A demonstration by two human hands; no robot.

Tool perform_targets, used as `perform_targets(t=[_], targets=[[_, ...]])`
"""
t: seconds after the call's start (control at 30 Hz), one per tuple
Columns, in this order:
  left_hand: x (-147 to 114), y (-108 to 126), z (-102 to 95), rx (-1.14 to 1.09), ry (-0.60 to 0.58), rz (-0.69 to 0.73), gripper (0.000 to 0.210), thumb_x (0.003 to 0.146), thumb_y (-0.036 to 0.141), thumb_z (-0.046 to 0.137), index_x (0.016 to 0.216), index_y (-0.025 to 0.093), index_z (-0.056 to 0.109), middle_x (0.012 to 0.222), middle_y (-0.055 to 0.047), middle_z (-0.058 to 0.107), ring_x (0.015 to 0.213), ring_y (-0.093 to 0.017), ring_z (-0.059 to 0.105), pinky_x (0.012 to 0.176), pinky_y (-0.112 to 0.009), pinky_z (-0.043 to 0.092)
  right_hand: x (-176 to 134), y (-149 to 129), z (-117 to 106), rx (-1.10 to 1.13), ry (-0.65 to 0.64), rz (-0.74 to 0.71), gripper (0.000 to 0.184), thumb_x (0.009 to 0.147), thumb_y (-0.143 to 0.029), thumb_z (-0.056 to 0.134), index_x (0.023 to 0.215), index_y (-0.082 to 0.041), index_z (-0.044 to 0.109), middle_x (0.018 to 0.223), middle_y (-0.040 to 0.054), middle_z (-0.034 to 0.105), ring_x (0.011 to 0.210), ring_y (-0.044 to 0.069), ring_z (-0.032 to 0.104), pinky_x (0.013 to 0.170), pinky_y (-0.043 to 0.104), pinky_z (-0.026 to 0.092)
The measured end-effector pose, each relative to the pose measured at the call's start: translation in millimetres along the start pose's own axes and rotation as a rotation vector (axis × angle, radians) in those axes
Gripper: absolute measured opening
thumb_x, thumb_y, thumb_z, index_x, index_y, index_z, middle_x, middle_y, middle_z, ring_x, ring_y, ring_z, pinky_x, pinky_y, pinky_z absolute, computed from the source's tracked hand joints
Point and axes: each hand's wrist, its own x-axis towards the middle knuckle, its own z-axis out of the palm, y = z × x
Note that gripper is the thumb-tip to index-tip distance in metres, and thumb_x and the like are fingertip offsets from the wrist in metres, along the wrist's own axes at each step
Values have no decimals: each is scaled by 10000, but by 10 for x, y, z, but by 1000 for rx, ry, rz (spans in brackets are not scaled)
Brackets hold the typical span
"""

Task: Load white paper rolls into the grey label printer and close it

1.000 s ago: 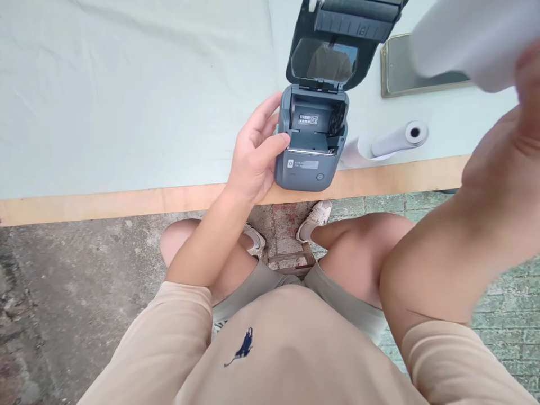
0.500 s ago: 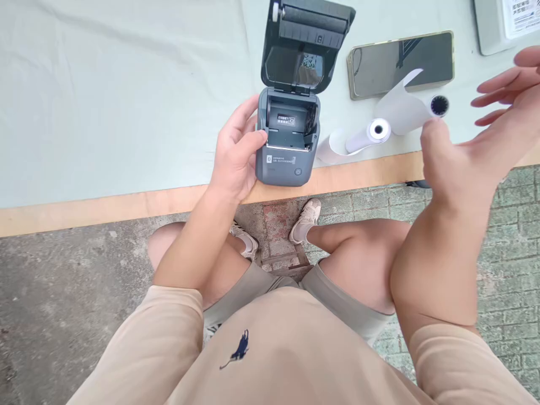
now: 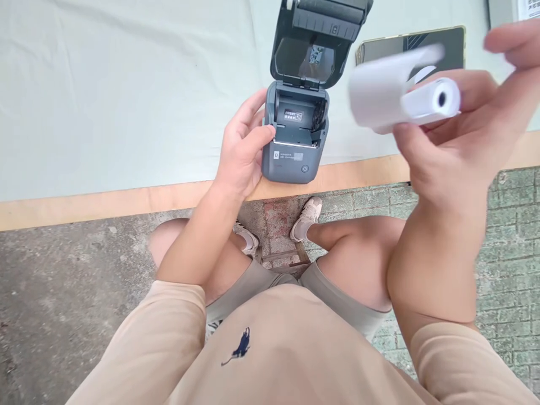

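A dark grey label printer [image 3: 291, 166] stands at the table's front edge, its lid [image 3: 306, 59] tipped up and back and its paper bay bare. My left hand [image 3: 244, 146] grips the printer's left side, thumb on the front rim of the bay. To the right, my right hand [image 3: 459, 135] holds a white paper roll [image 3: 426, 104] above the table, its hollow end facing me. A loose curl of paper [image 3: 375, 90] hangs to the left of the roll, blurred by motion. Whether a second roll is behind the hand I cannot tell.
Behind the paper lies a smartphone [image 3: 453, 48] with its dark screen up, partly covered. A grey box with a printed label [image 3: 529, 8] is cut off at the top right corner. A pale cloth [image 3: 126, 101] covers the table up to its wooden edge [image 3: 177, 203].
My right hand has closed on a paper roll and raised it off the table, with its loose paper swinging up. My left hand and the printer appear slightly farther right in view.
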Motion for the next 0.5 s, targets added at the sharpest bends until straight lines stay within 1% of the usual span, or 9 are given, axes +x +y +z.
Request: perform_targets(t=[0.03,0.07,0.1,0.17,0.2,0.23,0.27,0.4,0.5], targets=[[2,-2,1,9,11,3,512,660,360,688,1143,281,540,1151,-4,631,1240,-292,514,1023,-436,446,11,-54,5,156,55,-14,456,801,-336,605,1231,-325,455,1251,-5,431,928,123,576,698,274,501],[5,-3,2,17,23,2,502,665,361,678,1142,279,541,1149,-3,631,1242,-283,518,1023,-430,451,27,-112,26,299,63,-32,415,780,-359,631,1174,-309,510,1172,-9,481,863,114,577,668,274,494],[7,-3,3,14,31,-1,499,655,360,679,1131,283,549,1135,-1,638,1228,-273,531,1002,-416,471,48,-172,64,404,15,-54,361,770,-367,638,1110,-288,549,1070,-9,532,813,112,574,650,276,492],[6,4,9,-13,41,0,499,605,343,698,1087,295,580,1071,6,669,1166,-256,571,914,-379,526,103,-291,177,550,-208,-62,291,770,-329,630,1046,-258,570,919,-3,591,767,123,571,641,291,496],[0,12,16,-31,36,0,504,580,327,706,1070,300,593,1032,6,682,1135,-253,586,867,-365,544,135,-344,244,563,-312,-53,277,766,-286,627,1035,-252,572,915,-1,610,778,129,576,653,297,500],[-9,24,25,-43,39,8,492,575,306,702,1056,291,599,998,4,688,1117,-251,596,839,-356,551,169,-390,311,514,-377,-45,266,760,-243,620,1022,-249,576,944,-1,625,804,135,582,672,301,501],[-22,36,37,-36,40,-6,473,626,279,661,1093,269,582,1013,1,678,1148,-248,585,869,-364,542,202,-426,372,408,-406,-45,259,754,-207,610,1008,-248,581,977,-1,633,837,143,588,693,306,498],[-70,73,76,-25,34,11,458,698,247,603,1151,231,538,1042,-5,648,1188,-246,570,954,-370,502,305,-476,533,-201,-357,-42,324,758,-184,573,1065,-285,556,1080,-16,634,928,186,590,809,384,427],[-73,66,74,-11,31,-7,474,694,278,636,1154,245,531,1084,-20,633,1230,-259,539,999,-375,476,342,-470,587,-384,-367,-14,344,792,-204,544,1117,-312,521,1094,-10,631,949,211,578,842,425,361]])
